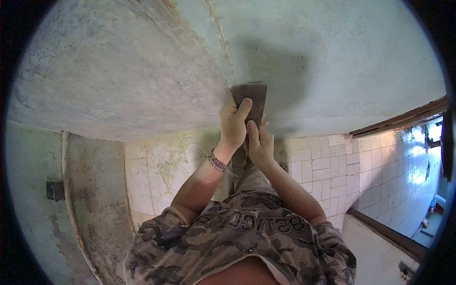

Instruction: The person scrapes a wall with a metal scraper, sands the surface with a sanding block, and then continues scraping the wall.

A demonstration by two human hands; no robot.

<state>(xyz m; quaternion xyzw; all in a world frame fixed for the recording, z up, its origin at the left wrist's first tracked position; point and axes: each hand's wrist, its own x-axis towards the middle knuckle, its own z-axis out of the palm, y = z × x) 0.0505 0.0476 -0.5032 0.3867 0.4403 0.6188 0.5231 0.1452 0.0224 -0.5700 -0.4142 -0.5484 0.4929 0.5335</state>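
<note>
A wide, dark flat-bladed scraper [256,92] is held up against the wall, its broad edge at the top. My left hand [232,123], with a braided bracelet at the wrist, closes around the blade's left side, thumb pressed flat on its face. Just below and to the right, my right hand [261,145] is wrapped around the scraper's lower part, thumb pointing up along it. The handle is mostly hidden by my fingers. Above the blade, a rough line of chipped coating [218,33] runs up the pale green wall [361,57].
A rough grey surface [118,66] adjoins the green one on the left. Floor tiles [323,164] lie below. A pipe or cable [69,190] runs down at the left, near a dark wall box [55,191]. A wood-framed opening [399,121] is at the right.
</note>
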